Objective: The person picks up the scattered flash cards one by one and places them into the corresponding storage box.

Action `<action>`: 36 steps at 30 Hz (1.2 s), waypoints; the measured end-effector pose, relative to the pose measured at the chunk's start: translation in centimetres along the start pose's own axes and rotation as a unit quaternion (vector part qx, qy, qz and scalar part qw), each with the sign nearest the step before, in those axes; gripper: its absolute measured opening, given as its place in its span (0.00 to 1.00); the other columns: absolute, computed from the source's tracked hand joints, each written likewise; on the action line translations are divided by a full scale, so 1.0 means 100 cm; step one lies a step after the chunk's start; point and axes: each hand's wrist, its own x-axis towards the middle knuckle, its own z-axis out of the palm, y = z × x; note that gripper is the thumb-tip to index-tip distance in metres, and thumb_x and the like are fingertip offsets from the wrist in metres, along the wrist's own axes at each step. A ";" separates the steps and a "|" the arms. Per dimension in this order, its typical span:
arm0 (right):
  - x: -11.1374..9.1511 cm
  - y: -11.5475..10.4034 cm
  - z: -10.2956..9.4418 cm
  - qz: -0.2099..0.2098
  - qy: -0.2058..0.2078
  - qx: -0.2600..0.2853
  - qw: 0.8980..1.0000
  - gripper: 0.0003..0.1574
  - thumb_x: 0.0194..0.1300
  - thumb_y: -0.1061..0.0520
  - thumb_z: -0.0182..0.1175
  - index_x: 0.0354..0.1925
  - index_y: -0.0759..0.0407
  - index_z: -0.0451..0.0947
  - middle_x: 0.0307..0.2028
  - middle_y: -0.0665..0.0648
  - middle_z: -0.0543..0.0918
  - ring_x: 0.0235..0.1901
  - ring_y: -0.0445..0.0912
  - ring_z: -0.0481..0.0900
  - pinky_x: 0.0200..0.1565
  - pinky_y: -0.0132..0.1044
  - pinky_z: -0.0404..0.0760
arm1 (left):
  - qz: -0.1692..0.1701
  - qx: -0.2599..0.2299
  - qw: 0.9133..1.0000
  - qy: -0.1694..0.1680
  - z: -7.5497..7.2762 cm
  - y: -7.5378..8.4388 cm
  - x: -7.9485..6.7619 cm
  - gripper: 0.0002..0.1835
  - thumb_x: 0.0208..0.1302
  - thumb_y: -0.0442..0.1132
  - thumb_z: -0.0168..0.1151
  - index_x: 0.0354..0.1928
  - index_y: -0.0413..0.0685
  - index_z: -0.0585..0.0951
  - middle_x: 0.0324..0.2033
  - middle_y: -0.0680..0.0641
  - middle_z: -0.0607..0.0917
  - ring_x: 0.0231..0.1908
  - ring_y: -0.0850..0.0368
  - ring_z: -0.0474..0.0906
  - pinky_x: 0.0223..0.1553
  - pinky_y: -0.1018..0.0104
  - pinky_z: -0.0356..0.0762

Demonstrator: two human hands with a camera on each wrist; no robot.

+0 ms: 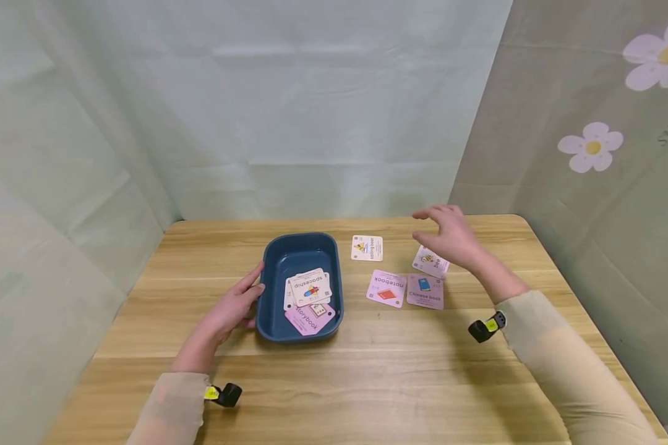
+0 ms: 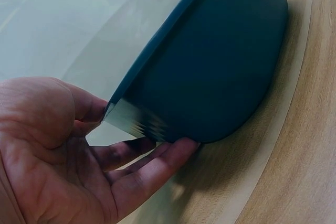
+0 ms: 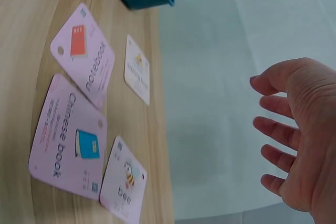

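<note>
A dark blue plastic tray (image 1: 275,320) stands on the table, left of the middle. At its left side my left hand (image 1: 228,314) holds it, thumb at the rim and fingers against the lower wall (image 2: 210,72). Inside lie overlapping picture cards, among them a spaceship card (image 1: 305,285) and a pink storybook card (image 1: 306,322). Raised over the bee card (image 1: 430,267), my right hand (image 1: 451,236) has its fingers loosely bent and apart, with nothing between them. The bee card is partly covered by that hand in the head view.
Right of the tray lie a sailing boat card (image 1: 375,248), a notebook card (image 1: 386,288) and a Chinese book card (image 1: 425,300). Pale curtains (image 1: 312,123) hang behind the wooden table (image 1: 356,383) and along both sides.
</note>
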 end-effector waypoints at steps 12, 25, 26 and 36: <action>-0.009 0.023 -0.003 0.030 -0.009 -0.019 0.999 0.32 0.68 0.49 0.65 0.67 0.58 0.75 0.63 0.64 0.74 0.69 0.63 0.58 0.66 0.65 0.58 | -0.001 0.003 1.000 0.001 0.000 0.000 -0.001 0.33 0.83 0.49 0.45 0.81 0.77 0.47 0.74 0.31 0.62 0.54 0.43 0.78 0.38 0.57 0.84; -0.016 0.046 0.003 0.057 -0.036 -0.058 0.996 0.33 0.68 0.47 0.64 0.66 0.60 0.75 0.64 0.68 0.73 0.67 0.67 0.59 0.63 0.67 0.60 | -0.002 0.006 1.000 -0.005 0.000 -0.001 -0.001 0.33 0.83 0.50 0.44 0.81 0.79 0.46 0.77 0.33 0.57 0.57 0.40 0.75 0.38 0.56 0.84; -0.016 0.047 0.004 0.058 -0.035 -0.058 0.996 0.33 0.68 0.47 0.64 0.66 0.60 0.76 0.64 0.68 0.73 0.66 0.66 0.59 0.63 0.67 0.60 | -0.002 0.006 1.000 -0.004 0.000 -0.001 -0.001 0.33 0.83 0.50 0.44 0.81 0.79 0.46 0.77 0.33 0.56 0.58 0.40 0.75 0.38 0.56 0.84; -0.021 0.058 0.008 0.065 -0.054 -0.073 0.994 0.33 0.67 0.48 0.66 0.64 0.62 0.77 0.64 0.70 0.73 0.66 0.69 0.59 0.65 0.68 0.56 | -0.002 0.005 1.000 -0.003 0.000 -0.001 -0.002 0.33 0.83 0.50 0.44 0.81 0.79 0.46 0.77 0.33 0.56 0.60 0.39 0.74 0.40 0.56 0.84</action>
